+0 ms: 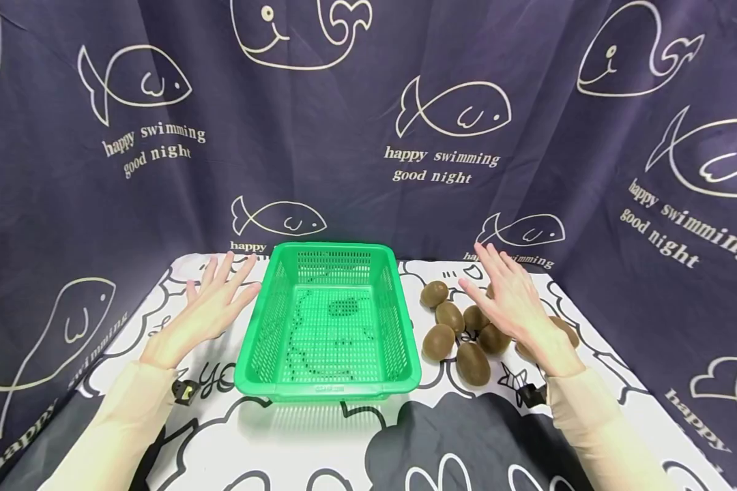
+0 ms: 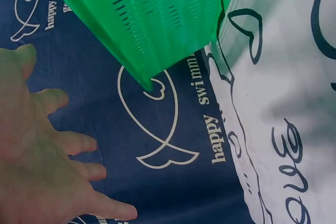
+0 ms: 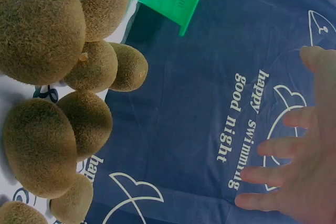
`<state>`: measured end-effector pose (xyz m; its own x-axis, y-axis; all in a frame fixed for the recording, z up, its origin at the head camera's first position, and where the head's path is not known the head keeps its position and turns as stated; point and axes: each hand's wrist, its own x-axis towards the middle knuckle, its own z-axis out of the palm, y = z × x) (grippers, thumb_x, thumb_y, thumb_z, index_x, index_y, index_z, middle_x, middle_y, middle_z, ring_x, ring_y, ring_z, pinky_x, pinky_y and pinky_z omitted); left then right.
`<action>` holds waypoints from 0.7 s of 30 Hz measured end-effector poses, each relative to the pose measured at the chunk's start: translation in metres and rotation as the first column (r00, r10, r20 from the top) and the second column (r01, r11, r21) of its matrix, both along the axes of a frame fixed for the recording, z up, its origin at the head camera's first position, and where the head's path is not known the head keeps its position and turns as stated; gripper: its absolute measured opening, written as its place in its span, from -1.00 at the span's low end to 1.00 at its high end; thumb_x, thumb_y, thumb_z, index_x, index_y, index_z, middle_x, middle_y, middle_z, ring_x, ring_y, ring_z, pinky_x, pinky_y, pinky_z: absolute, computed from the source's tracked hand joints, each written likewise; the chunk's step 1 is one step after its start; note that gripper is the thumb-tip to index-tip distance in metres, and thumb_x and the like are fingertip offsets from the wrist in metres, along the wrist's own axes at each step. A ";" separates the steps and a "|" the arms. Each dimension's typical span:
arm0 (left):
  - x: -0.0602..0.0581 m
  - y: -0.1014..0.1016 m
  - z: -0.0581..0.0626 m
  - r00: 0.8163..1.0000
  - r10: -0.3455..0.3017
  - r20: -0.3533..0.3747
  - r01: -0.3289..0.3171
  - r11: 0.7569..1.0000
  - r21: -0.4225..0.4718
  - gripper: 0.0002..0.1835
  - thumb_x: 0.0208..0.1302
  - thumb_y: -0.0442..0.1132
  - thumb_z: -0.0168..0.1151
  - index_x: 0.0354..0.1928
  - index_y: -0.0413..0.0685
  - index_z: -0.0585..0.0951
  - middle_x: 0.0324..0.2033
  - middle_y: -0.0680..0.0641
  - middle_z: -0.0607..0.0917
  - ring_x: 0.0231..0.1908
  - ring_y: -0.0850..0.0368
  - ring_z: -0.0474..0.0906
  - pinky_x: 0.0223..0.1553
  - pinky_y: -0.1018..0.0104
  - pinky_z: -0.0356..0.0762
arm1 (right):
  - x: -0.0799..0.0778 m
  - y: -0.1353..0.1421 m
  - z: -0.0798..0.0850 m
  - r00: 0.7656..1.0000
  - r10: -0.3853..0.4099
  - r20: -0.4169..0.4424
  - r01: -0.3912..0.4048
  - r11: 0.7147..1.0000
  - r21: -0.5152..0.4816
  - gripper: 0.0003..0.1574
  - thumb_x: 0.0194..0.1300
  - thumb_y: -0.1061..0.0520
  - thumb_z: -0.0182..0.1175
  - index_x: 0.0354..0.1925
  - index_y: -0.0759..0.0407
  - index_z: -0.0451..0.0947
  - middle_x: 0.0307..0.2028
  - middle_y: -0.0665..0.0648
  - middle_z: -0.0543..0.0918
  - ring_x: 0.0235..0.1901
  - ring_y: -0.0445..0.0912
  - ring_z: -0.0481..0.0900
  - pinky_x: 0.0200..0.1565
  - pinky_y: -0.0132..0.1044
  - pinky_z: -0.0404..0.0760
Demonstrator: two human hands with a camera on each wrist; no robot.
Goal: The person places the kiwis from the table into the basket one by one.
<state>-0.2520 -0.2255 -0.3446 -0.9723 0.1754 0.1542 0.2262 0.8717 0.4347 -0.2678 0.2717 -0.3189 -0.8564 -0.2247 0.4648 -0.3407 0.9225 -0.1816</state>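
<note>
A green plastic basket [image 1: 328, 390] with slotted walls stands in the middle of the table, and nothing lies in it. To its right is a loose group of several brown kiwis [image 1: 473, 363], also large and close in the right wrist view [image 3: 39, 148]. My left hand [image 1: 211, 307] hovers left of the basket, fingers spread and holding nothing. Over the kiwis my right hand [image 1: 516, 300] is held with straight, parted fingers, hiding some of the fruit from the head view. Both wrist views show each hand [image 2: 42, 150] [image 3: 310, 156] apart from everything.
A white tablecloth [image 1: 221, 436] with black line drawings covers the table. Dark blue curtains [image 1: 344, 150] printed with white fish and lettering enclose the back and both sides. A small dark device [image 1: 185, 391] sits at the left wrist, another [image 1: 533, 395] at the right.
</note>
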 end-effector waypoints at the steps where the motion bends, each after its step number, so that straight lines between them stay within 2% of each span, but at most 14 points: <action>1: -0.001 0.000 0.000 1.000 0.002 0.003 -0.002 1.000 -0.002 -0.27 0.41 0.36 -0.36 0.53 0.38 -0.18 0.52 -0.25 -0.33 0.47 -0.30 -0.58 0.18 -0.61 -0.55 | 0.000 0.000 0.000 1.000 0.000 0.002 0.000 1.000 0.003 -0.05 0.35 -0.36 -0.02 0.52 -0.04 -0.03 0.48 0.31 0.10 0.43 0.31 0.07 0.41 0.21 0.01; 5: -0.004 0.002 0.001 1.000 -0.005 0.013 0.005 1.000 -0.008 -0.24 0.40 0.36 -0.32 0.53 0.37 -0.19 0.50 -0.34 -0.32 0.47 -0.39 -0.47 0.24 -0.58 -0.43 | 0.000 -0.001 0.000 1.000 0.000 0.015 0.000 1.000 0.010 -0.05 0.36 -0.36 -0.04 0.53 -0.05 -0.05 0.48 0.31 0.09 0.44 0.31 0.06 0.42 0.20 0.00; 11: -0.010 0.008 0.005 0.997 -0.046 0.063 0.047 0.999 -0.015 -0.16 0.37 0.37 -0.22 0.52 0.36 -0.28 0.46 -0.48 -0.31 0.40 -0.57 -0.23 0.29 -0.50 -0.10 | 0.001 -0.001 -0.001 1.000 -0.005 0.013 0.005 1.000 0.021 -0.06 0.35 -0.37 -0.04 0.53 -0.08 -0.04 0.49 0.27 0.10 0.43 0.28 0.09 0.37 0.27 0.07; 12: -0.012 0.010 0.004 0.996 -0.052 0.073 0.053 0.998 -0.013 -0.14 0.36 0.37 -0.20 0.52 0.35 -0.30 0.44 -0.52 -0.26 0.38 -0.59 -0.14 0.27 -0.50 -0.02 | 0.000 -0.001 -0.001 1.000 -0.004 0.010 0.004 1.000 0.027 -0.06 0.35 -0.38 -0.04 0.52 -0.07 -0.04 0.48 0.27 0.10 0.43 0.28 0.09 0.36 0.28 0.08; 14: -0.016 0.011 0.003 0.993 -0.063 0.095 0.063 0.998 0.001 -0.11 0.36 0.34 -0.14 0.53 0.30 -0.30 0.44 -0.54 -0.19 0.39 -0.58 -0.16 0.27 -0.50 -0.02 | -0.001 -0.001 -0.002 1.000 0.002 0.003 -0.003 0.999 0.038 -0.05 0.35 -0.37 -0.04 0.52 -0.02 -0.01 0.48 0.29 0.11 0.43 0.29 0.10 0.38 0.25 0.07; 15: -0.019 0.012 0.002 0.993 -0.076 0.095 0.075 0.997 0.016 -0.09 0.37 0.31 -0.10 0.54 0.23 -0.29 0.44 -0.53 -0.14 0.40 -0.55 -0.10 0.28 -0.46 0.03 | -0.001 -0.001 -0.003 1.000 0.007 -0.001 -0.007 0.999 0.044 -0.05 0.35 -0.36 -0.03 0.51 0.00 0.01 0.47 0.30 0.12 0.43 0.29 0.11 0.39 0.22 0.07; 16: -0.022 0.013 0.000 0.990 -0.095 0.105 0.090 0.995 0.049 -0.08 0.38 0.25 -0.06 0.54 0.15 -0.29 0.39 -0.57 0.05 0.34 -0.52 0.11 0.24 -0.41 0.19 | -0.001 -0.002 -0.003 1.000 0.015 -0.005 -0.015 0.999 0.047 -0.06 0.35 -0.35 -0.02 0.51 0.02 0.02 0.47 0.31 0.13 0.42 0.30 0.11 0.40 0.20 0.06; 18: -0.028 0.015 -0.003 0.982 -0.119 0.148 0.103 0.988 0.115 -0.08 0.42 0.15 -0.03 0.54 0.03 -0.32 0.18 -0.55 0.40 0.07 -0.40 0.53 0.05 -0.24 0.51 | -0.002 -0.002 -0.005 0.999 0.032 -0.011 -0.032 0.998 0.055 -0.06 0.36 -0.33 0.00 0.50 0.07 0.05 0.45 0.35 0.15 0.41 0.32 0.13 0.41 0.16 0.06; 19: -0.030 0.015 -0.004 0.976 -0.128 0.176 0.102 0.983 0.150 -0.08 0.44 0.10 -0.03 0.53 -0.01 -0.35 0.06 -0.52 0.52 -0.08 -0.30 0.64 -0.06 -0.15 0.60 | -0.002 -0.003 -0.007 0.999 0.040 -0.012 -0.039 0.998 0.056 -0.06 0.36 -0.32 0.01 0.49 0.10 0.06 0.44 0.36 0.16 0.40 0.32 0.14 0.41 0.15 0.07; 20: -0.031 0.017 -0.006 0.972 -0.134 0.191 0.100 0.979 0.178 -0.09 0.46 0.05 -0.04 0.52 -0.07 -0.36 -0.08 -0.46 0.60 -0.34 -0.17 0.71 -0.24 -0.05 0.67 | -0.002 -0.003 -0.008 0.999 0.046 -0.010 -0.045 0.997 0.057 -0.07 0.36 -0.32 0.01 0.49 0.10 0.07 0.44 0.37 0.17 0.40 0.32 0.14 0.41 0.15 0.07; 21: -0.031 0.018 -0.008 0.969 -0.139 0.206 0.096 0.974 0.206 -0.11 0.48 0.00 -0.06 0.51 -0.12 -0.38 -0.24 -0.42 0.64 -0.57 -0.04 0.67 -0.45 0.02 0.67 | -0.003 -0.003 -0.009 0.999 0.049 -0.007 -0.049 0.997 0.057 -0.07 0.36 -0.31 0.01 0.49 0.10 0.07 0.44 0.37 0.17 0.40 0.32 0.15 0.41 0.15 0.08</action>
<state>-0.2834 -0.2075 -0.3524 -0.9603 0.2786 -0.0163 0.2036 0.7392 0.6420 -0.2704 0.2684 -0.3279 -0.8398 -0.2924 0.4573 -0.3870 0.9133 -0.1267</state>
